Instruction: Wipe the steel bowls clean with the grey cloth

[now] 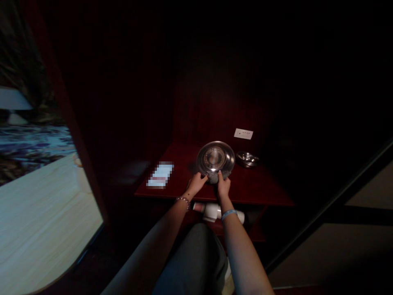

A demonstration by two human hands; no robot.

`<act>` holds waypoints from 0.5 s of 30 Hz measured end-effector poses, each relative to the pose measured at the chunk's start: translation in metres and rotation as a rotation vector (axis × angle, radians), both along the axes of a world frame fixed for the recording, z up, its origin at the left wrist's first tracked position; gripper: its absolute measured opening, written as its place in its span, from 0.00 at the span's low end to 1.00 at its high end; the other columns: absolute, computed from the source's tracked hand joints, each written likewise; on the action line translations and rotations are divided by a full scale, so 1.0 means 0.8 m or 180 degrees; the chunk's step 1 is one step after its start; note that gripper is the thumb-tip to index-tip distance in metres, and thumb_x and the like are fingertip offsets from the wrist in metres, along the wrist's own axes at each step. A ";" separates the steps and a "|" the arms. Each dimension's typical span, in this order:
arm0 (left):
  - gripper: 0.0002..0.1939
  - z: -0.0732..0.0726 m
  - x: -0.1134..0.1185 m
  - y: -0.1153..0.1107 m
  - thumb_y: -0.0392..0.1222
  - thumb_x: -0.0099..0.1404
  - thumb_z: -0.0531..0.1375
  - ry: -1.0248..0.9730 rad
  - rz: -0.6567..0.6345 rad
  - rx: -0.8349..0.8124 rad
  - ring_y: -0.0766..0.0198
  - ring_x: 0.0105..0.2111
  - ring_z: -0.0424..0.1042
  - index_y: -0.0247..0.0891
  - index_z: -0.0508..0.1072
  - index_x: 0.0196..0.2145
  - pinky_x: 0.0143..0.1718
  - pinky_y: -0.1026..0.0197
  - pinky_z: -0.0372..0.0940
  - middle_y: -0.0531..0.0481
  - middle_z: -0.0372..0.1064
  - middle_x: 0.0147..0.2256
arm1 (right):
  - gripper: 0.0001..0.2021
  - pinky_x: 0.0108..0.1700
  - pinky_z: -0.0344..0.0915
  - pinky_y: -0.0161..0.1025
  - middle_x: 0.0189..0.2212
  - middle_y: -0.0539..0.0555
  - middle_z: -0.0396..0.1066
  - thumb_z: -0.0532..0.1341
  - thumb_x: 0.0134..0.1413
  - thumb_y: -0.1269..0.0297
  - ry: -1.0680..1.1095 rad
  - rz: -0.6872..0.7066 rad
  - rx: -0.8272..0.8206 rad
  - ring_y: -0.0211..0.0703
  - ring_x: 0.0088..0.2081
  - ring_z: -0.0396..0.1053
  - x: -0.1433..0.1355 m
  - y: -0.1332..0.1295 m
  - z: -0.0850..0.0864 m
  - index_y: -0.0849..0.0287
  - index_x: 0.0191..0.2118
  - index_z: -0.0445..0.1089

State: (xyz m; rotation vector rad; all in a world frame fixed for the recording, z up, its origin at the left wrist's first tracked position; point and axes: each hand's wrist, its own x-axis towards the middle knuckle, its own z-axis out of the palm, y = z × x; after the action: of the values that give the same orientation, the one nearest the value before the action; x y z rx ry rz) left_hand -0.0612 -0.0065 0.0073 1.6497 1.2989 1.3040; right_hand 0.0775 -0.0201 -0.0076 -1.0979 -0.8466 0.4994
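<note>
A round stainless steel bowl (215, 159) is tilted so that its inside faces me, over the dark red shelf. My left hand (195, 183) grips its near rim on the left. On the right side of that rim, my right hand (224, 185) is closed with the thumb over the edge. Between the two hands shows a small grey patch, too dim to name. More shiny steel bowls (247, 159) sit on the shelf just right of the held one, apart from my hands.
The dark red shelf (181, 189) lies inside a dim cabinet. A blurred-out white paper (160, 175) is on its left part. A white socket plate (243, 134) is on the back wall. Below are white objects (211, 212). A pale tabletop (46, 221) stands at left.
</note>
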 end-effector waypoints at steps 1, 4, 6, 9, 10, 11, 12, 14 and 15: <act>0.12 -0.002 0.001 0.002 0.49 0.56 0.66 -0.0123 -0.0035 0.0012 0.53 0.41 0.76 0.39 0.75 0.33 0.41 0.59 0.65 0.41 0.79 0.37 | 0.30 0.35 0.66 0.36 0.33 0.65 0.78 0.63 0.49 0.44 0.0020 0.0009 -0.0017 0.45 0.33 0.72 0.000 0.000 0.001 0.73 0.39 0.77; 0.11 -0.007 0.004 0.010 0.48 0.57 0.65 -0.0481 -0.0202 0.0138 0.55 0.39 0.75 0.38 0.75 0.31 0.40 0.59 0.67 0.42 0.78 0.35 | 0.29 0.35 0.66 0.36 0.33 0.64 0.79 0.64 0.48 0.44 0.0073 0.0054 -0.0067 0.45 0.33 0.73 -0.001 -0.001 0.003 0.72 0.39 0.77; 0.11 -0.009 0.005 0.015 0.48 0.58 0.63 -0.0651 -0.0258 0.0253 0.56 0.38 0.75 0.36 0.75 0.32 0.41 0.58 0.67 0.42 0.78 0.36 | 0.30 0.35 0.66 0.36 0.34 0.64 0.79 0.64 0.47 0.44 0.0072 0.0079 -0.0085 0.45 0.33 0.72 -0.002 -0.001 0.003 0.73 0.40 0.77; 0.14 -0.008 0.005 0.017 0.50 0.60 0.61 -0.0908 -0.0151 0.0328 0.58 0.36 0.74 0.35 0.74 0.33 0.40 0.59 0.67 0.43 0.77 0.34 | 0.30 0.36 0.66 0.36 0.34 0.65 0.79 0.64 0.47 0.44 0.0046 0.0087 -0.0116 0.45 0.34 0.72 -0.003 -0.002 0.004 0.73 0.40 0.77; 0.15 -0.007 0.004 0.016 0.52 0.60 0.61 -0.0980 -0.0103 0.0340 0.59 0.35 0.73 0.35 0.73 0.33 0.38 0.60 0.67 0.44 0.76 0.33 | 0.30 0.36 0.66 0.36 0.35 0.65 0.79 0.64 0.47 0.44 0.0030 0.0078 -0.0122 0.45 0.34 0.72 -0.003 -0.003 0.005 0.73 0.40 0.77; 0.17 -0.005 0.003 0.014 0.54 0.61 0.60 -0.1030 -0.0073 0.0354 0.60 0.33 0.73 0.35 0.73 0.33 0.36 0.61 0.67 0.45 0.75 0.32 | 0.30 0.35 0.66 0.36 0.35 0.65 0.79 0.64 0.48 0.44 0.0011 0.0063 -0.0124 0.45 0.34 0.72 -0.004 -0.004 0.006 0.73 0.39 0.77; 0.18 -0.003 0.002 0.012 0.55 0.61 0.59 -0.1063 -0.0055 0.0374 0.62 0.32 0.72 0.35 0.72 0.33 0.35 0.62 0.66 0.47 0.74 0.30 | 0.29 0.35 0.66 0.36 0.35 0.65 0.79 0.63 0.48 0.44 -0.0010 0.0048 -0.0126 0.45 0.34 0.72 -0.004 -0.004 0.006 0.73 0.39 0.77; 0.19 0.002 -0.001 0.006 0.57 0.62 0.58 -0.1104 0.0014 0.0428 0.65 0.28 0.69 0.37 0.70 0.31 0.32 0.64 0.63 0.51 0.71 0.26 | 0.28 0.35 0.65 0.36 0.35 0.65 0.79 0.63 0.49 0.44 -0.0052 0.0020 -0.0143 0.45 0.33 0.72 -0.005 -0.006 0.008 0.72 0.38 0.77; 0.19 0.004 -0.002 0.003 0.58 0.63 0.57 -0.1122 0.0082 0.0458 0.66 0.26 0.66 0.37 0.69 0.30 0.30 0.65 0.61 0.53 0.68 0.24 | 0.28 0.34 0.65 0.36 0.34 0.65 0.79 0.63 0.49 0.45 -0.0074 0.0007 -0.0157 0.45 0.33 0.72 -0.005 -0.006 0.009 0.72 0.37 0.77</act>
State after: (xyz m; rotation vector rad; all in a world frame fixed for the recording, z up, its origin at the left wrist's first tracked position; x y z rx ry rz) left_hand -0.0629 -0.0037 0.0105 1.4159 1.0376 1.6496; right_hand 0.0733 -0.0253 -0.0007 -1.1501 -0.8596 0.5126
